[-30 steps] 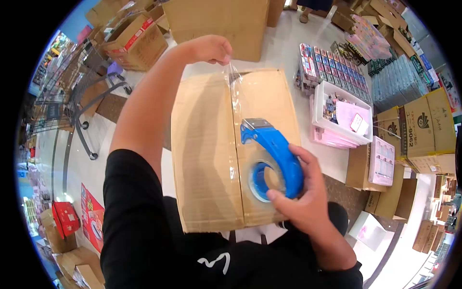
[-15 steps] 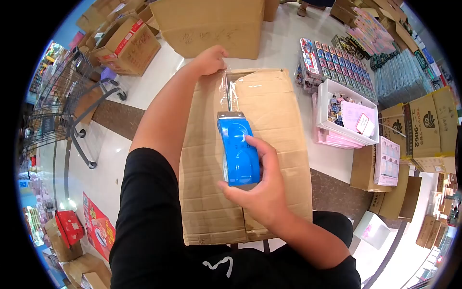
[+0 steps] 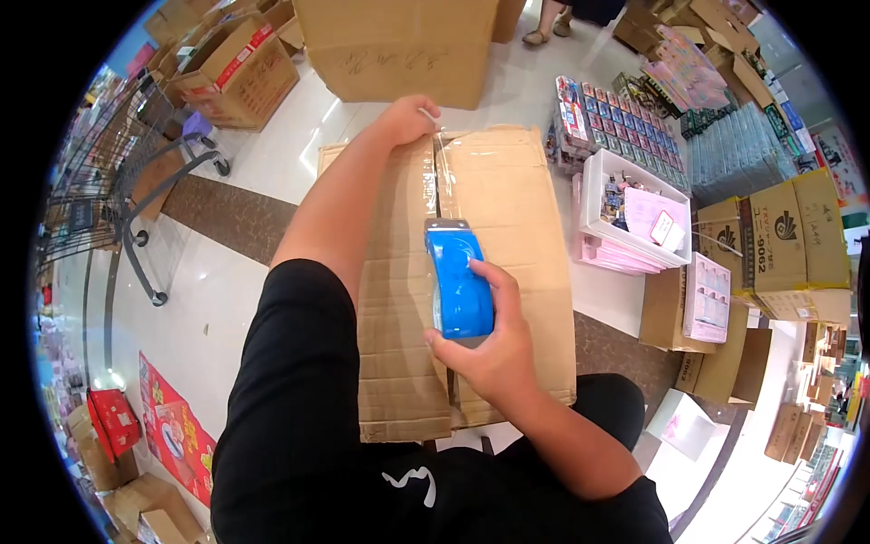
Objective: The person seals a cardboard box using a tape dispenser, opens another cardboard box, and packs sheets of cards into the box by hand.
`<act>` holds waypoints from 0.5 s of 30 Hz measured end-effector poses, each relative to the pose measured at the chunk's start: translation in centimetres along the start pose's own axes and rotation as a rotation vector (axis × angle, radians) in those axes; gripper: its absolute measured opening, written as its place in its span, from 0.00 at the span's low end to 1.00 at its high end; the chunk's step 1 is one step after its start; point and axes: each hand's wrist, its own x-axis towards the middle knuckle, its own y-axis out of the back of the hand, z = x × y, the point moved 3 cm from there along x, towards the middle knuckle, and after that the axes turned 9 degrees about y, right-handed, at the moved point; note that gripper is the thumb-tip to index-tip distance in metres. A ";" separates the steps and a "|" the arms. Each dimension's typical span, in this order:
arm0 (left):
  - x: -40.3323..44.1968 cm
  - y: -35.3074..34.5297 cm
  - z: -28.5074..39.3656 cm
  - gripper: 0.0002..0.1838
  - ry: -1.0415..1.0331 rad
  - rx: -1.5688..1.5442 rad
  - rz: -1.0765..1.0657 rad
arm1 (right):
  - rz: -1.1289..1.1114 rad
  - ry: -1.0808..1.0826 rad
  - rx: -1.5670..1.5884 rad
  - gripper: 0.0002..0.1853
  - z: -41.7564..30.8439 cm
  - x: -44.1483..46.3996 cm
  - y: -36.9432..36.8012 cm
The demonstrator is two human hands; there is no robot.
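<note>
A brown cardboard box lies in front of me with its two top flaps folded together, a narrow gap between them. My right hand is wrapped round a blue tape dispenser, held over the seam with its metal edge pointing away from me. Clear tape runs from the dispenser along the seam to the box's far edge. There my left hand has its fingers closed at the end of the tape; the fingertips are partly hidden.
A large carton stands beyond the box. On the right are a white tray of small goods, stacked packs and a marked carton. At left stands a wire cart. A person's feet show at the top.
The blue dispenser has turned upright and moved left onto the seam, lowering the tape towards the flaps. My left hand has come down to the far edge.
</note>
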 end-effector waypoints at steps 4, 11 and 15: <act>0.3 -0.8 -1.0 0.12 -0.090 0.002 0.079 | 0.069 0.056 -0.056 0.44 0.5 -4.7 0.4; -2.9 -1.4 -0.9 0.13 -0.166 0.284 0.356 | -0.188 -0.124 -0.193 0.46 -2.7 -15.0 2.0; -3.8 -2.4 -0.1 0.22 0.002 0.605 0.473 | -0.168 -0.113 -0.218 0.47 -3.4 -17.9 2.6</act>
